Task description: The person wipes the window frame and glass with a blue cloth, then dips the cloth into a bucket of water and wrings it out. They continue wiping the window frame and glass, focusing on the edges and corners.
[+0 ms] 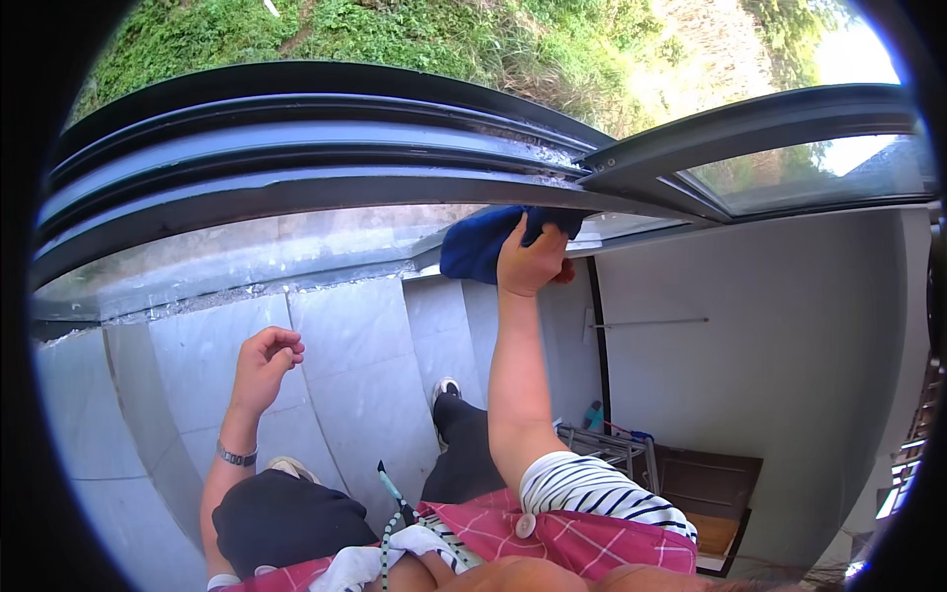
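A dark blue cloth (475, 245) is bunched in my right hand (533, 259), whose fingers close round it. The cloth lies against the lower window glass and the dark frame rail (375, 189), near where the sliding sash (641, 187) begins. Part of the cloth and some of my fingertips are hidden behind the hand. My left hand (266, 367) hangs in the air over the tiled floor, its fingers loosely curled and nothing visible in them. It touches neither the glass nor the frame.
The window track (296, 138) runs across the top, with green plants (395, 39) outside. Below it is a glass pane (217, 257) with pale specks along its bottom edge. At the right stand a grey wall (769, 326), a metal folding frame (621, 454) and a brown board (710, 483).
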`<state>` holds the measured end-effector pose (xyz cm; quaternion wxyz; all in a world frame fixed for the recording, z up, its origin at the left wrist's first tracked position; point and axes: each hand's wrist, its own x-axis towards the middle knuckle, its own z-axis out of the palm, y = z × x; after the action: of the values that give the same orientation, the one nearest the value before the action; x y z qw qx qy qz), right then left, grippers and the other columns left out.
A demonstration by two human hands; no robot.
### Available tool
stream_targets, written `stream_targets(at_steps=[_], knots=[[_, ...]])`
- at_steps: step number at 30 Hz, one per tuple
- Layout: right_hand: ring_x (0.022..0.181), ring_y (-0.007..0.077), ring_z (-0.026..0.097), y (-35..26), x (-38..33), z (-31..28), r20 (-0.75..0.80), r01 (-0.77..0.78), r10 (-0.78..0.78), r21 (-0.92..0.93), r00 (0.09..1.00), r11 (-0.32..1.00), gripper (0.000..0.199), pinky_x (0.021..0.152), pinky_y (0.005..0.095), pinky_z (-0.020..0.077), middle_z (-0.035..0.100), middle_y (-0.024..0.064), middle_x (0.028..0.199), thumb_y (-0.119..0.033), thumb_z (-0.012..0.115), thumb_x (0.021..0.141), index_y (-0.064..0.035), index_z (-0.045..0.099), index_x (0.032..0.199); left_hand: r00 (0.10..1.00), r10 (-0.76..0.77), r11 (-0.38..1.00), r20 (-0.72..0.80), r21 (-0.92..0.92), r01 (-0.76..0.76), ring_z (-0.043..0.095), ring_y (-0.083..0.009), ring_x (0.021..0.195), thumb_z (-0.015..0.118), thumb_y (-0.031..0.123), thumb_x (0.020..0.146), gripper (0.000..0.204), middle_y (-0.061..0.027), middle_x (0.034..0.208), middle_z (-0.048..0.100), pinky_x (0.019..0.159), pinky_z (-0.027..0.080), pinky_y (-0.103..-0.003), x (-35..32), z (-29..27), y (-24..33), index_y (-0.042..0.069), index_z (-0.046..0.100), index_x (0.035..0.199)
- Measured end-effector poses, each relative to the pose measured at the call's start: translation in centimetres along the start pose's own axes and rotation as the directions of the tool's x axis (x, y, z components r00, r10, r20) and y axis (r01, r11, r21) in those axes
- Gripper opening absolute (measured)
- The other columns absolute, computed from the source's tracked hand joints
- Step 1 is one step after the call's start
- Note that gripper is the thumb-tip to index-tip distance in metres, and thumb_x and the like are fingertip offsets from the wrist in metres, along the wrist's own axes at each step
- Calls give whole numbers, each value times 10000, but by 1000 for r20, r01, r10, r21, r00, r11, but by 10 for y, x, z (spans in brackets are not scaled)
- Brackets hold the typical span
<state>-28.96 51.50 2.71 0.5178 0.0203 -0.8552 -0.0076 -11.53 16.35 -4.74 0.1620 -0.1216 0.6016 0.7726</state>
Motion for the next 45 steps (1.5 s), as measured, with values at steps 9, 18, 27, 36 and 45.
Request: stream_targets(at_steps=[9, 18, 27, 36, 45], knots=[[824, 342, 630, -12, -98, 37, 539, -321, 342, -137, 770, 937, 366, 669, 433, 527, 606, 132, 880, -143, 713, 705, -134, 533, 1024, 994, -54, 997, -98, 49, 59, 602, -106, 667, 483, 12, 838, 174, -79, 824, 650, 590, 470, -225, -1, -13, 1, -19, 610, 953], [1050, 338, 609, -33, -197, 109, 830, -632, 550, -377, 94, 677, 321, 899, 419, 475, 654, 171, 1091, -181, 692, 764, -86, 662, 1070, 978, -111, 982, -175, 132, 135, 588, -98, 634, 489, 22, 836, 172, -81, 812, 650, 547, 454, -215, -5, -32, 8, -21, 610, 950], [1062, 265, 580, -9, -228, 122, 879, -956, 403, -293, -255, 35, 567, 895, 372, 472, 605, 198, 1146, -147, 737, 786, 68, 501, 1255, 964, -107, 987, -243, 95, 133, 591, -100, 628, 490, 27, 834, 164, -84, 806, 647, 545, 458, -218, -6, -57, 4, -17, 607, 940], [1031, 205, 557, -23, -45, -8, 626, -779, 557, 624, 546, 61, 536, 906, 327, 451, 538, 132, 1178, -82, 652, 831, 74, 421, 1289, 955, -163, 986, -248, -18, 163, 596, -104, 628, 500, 42, 840, 144, -86, 794, 649, 549, 461, -223, -13, -59, -9, -11, 605, 923], [1057, 423, 499, -43, -68, 38, 194, -495, 456, 296, 869, 817, 569, 965, 425, 372, 495, 256, 1132, -47, 646, 754, 59, 372, 1242, 949, -126, 988, -290, 48, 146, 589, -96, 631, 503, 41, 844, 144, -74, 795, 648, 564, 458, -220, -33, -73, 7, -7, 608, 931]])
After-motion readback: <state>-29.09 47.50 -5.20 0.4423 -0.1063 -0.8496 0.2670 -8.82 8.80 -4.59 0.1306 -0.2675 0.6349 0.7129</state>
